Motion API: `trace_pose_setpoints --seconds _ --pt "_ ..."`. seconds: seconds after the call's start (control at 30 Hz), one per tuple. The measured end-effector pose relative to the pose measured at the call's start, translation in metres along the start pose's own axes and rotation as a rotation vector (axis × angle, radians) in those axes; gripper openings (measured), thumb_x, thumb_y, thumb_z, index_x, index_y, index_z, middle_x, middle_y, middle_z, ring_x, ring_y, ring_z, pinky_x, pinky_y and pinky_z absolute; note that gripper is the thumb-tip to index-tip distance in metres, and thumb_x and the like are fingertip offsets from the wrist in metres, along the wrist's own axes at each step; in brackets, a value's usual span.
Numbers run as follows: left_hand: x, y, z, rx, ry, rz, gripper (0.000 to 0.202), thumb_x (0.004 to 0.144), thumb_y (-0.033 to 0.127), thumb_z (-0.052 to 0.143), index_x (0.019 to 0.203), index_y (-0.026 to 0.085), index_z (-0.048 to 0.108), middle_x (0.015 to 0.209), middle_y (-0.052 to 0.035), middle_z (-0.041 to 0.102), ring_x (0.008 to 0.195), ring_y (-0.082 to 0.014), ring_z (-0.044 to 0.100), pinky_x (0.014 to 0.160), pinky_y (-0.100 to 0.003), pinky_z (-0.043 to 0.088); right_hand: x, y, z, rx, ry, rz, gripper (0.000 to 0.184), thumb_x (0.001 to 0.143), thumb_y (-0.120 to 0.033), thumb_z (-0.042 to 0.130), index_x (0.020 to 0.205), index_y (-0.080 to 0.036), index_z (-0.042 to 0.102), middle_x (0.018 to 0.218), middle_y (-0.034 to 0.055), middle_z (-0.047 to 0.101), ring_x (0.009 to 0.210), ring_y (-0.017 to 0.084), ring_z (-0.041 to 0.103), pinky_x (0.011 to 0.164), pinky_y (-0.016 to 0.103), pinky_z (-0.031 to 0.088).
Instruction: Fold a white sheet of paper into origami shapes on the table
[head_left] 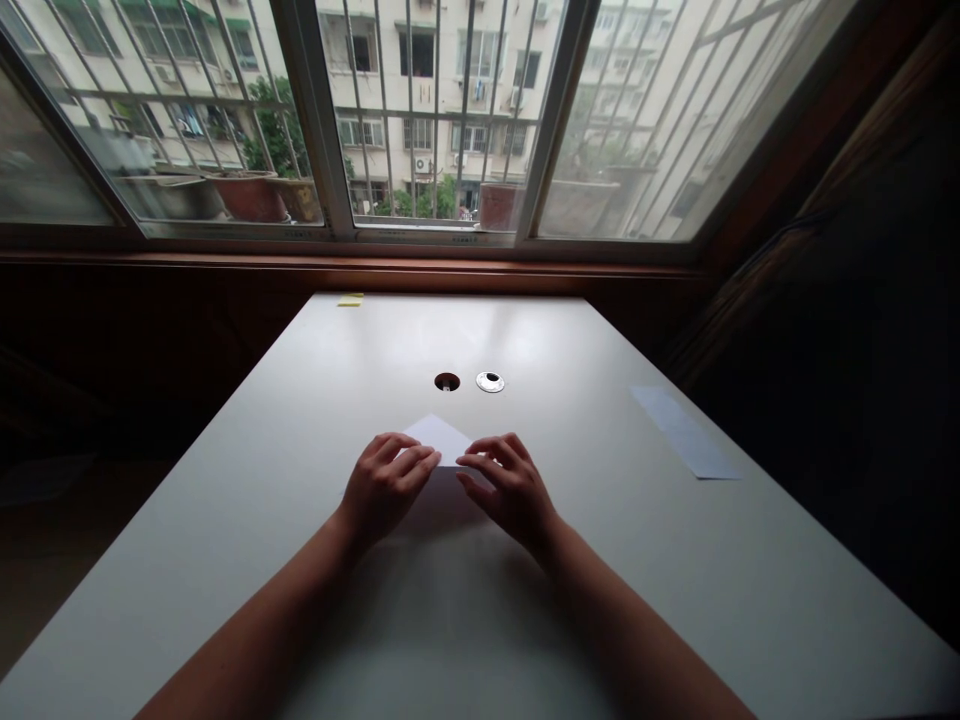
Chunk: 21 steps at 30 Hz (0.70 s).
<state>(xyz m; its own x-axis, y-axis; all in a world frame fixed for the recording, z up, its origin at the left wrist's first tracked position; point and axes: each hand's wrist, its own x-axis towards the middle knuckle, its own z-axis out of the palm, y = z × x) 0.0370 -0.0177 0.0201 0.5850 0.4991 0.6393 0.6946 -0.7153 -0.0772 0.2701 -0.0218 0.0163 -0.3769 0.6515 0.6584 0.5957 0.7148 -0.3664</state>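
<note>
A white sheet of paper (436, 436) is between my two hands near the middle of the table, its far part coming to a point. A straight edge, which looks like a fold, runs across it between my fingertips. My left hand (388, 482) grips the paper on the left, fingers bent and pressed together at the edge. On the right, my right hand (514, 488) has its fingertips on the paper, with the thumb tip a little below them. Both hands cover the paper's sides, and its near part lies in shadow.
The white table (225, 540) stands against a barred window (427, 110). Beyond the paper are a round hole (447, 382) and a silvery round cover (490, 382). A strip of paper (686, 432) lies near the right edge. Yellow tape (350, 299) marks the far left corner.
</note>
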Motion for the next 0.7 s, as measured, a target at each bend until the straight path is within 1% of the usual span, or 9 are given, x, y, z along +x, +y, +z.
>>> trace_pose_setpoints --seconds 0.07,0.17,0.3,0.43,0.7 --pt "-0.0008 0.0001 0.0004 -0.014 0.000 0.014 0.029 0.090 0.012 0.057 0.115 0.024 0.066 0.106 -0.0050 0.073 0.097 -0.0232 0.063 0.086 -0.044 0.050 0.0017 -0.0010 0.0017 -0.115 -0.022 -0.053 0.016 0.087 -0.025 0.067 0.103 -0.027 0.071 0.099 0.0060 0.069 0.091 0.022 0.055 0.083 0.039 0.046" --pt "-0.0020 0.0006 0.0008 -0.035 0.008 0.029 0.030 0.090 0.013 0.057 0.116 0.024 0.065 0.106 -0.0049 0.073 0.097 -0.0232 0.063 0.086 -0.044 0.050 0.0020 -0.0017 0.0039 -0.193 -0.044 -0.111 0.014 0.087 -0.023 0.067 0.100 -0.027 0.071 0.093 0.0045 0.069 0.091 0.022 0.053 0.081 0.038 0.044" --pt "-0.0011 0.0031 -0.0006 -0.059 0.012 0.027 0.028 0.089 0.013 0.058 0.114 0.024 0.065 0.105 -0.0041 0.073 0.098 -0.0226 0.062 0.086 -0.042 0.049 0.0019 -0.0025 0.0048 -0.216 -0.046 -0.149 0.015 0.088 -0.021 0.065 0.101 -0.027 0.070 0.092 0.0034 0.070 0.087 0.021 0.052 0.078 0.037 0.042" --pt "0.0006 0.0050 -0.0013 -0.066 0.013 0.041 0.025 0.090 0.013 0.058 0.111 0.023 0.066 0.103 -0.0039 0.073 0.096 -0.0221 0.062 0.084 -0.041 0.048 0.0030 -0.0036 0.0042 -0.237 -0.050 -0.154 0.016 0.089 -0.021 0.065 0.102 -0.027 0.069 0.091 0.0030 0.070 0.087 0.020 0.053 0.077 0.036 0.041" --pt "0.0007 0.0061 -0.0007 -0.072 0.011 0.053 0.026 0.091 0.013 0.055 0.112 0.023 0.066 0.103 -0.0059 0.072 0.095 -0.0225 0.063 0.083 -0.042 0.050 0.0031 -0.0075 0.0058 -0.242 -0.041 -0.176 0.019 0.089 -0.020 0.065 0.105 -0.027 0.068 0.092 0.0034 0.070 0.086 0.020 0.053 0.077 0.037 0.041"
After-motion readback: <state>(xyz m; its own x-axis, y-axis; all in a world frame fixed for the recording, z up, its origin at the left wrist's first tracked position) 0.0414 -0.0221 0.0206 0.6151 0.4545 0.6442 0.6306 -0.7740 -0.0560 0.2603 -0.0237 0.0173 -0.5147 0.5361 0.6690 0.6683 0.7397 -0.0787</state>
